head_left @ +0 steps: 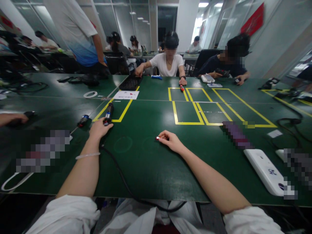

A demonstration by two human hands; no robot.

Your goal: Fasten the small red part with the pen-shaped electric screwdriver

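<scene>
My left hand [99, 127] is closed around the near end of a black cylinder [110, 110] with a silver-blue band, which lies inside a yellow-taped outline. My right hand [169, 139] pinches a small red piece [157, 138] with a bright spot, just above the green table or touching it; I cannot tell which. To the left of my left hand lies a similar short cylinder [83, 121] in black, blue and red.
Yellow tape outlines [190, 123] mark the green table [146, 175]. At right are a phone [237, 135] and a white power bank [264, 172]. A black cable [119, 169] runs toward me. Opposite, a person [168, 61] touches a black tray [131, 83] and a red object [182, 87].
</scene>
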